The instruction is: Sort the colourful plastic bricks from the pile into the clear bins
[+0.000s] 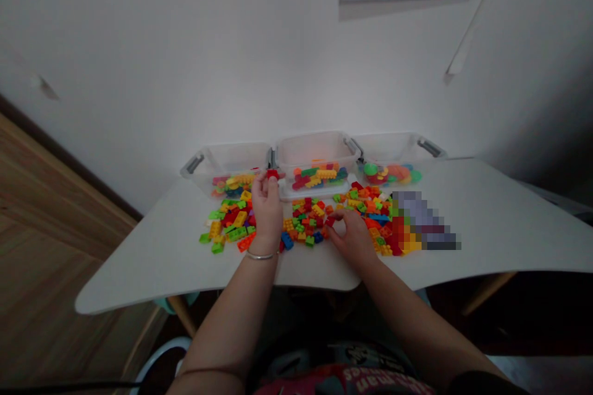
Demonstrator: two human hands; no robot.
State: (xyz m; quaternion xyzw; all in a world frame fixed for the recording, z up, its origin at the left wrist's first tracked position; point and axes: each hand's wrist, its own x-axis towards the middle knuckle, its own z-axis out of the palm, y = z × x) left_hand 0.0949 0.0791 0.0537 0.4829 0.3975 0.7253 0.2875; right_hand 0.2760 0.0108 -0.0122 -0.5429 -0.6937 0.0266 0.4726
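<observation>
Silver bangle (pixel 260 255), red printed shirt (pixel 345 381)

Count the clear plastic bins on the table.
3, in a row at the back edge of the table, against the wall: the left bin, by the left hand holding a red brick; the middle bin; the right bin. None appears hidden.

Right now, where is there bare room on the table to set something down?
Bare table left of the loose bricks, out to its left edge, and at the far right end past the right bin. A thin strip along the near edge. Crowded: the middle before the bins, where left hand, holding a red brick, and right hand are.
</observation>
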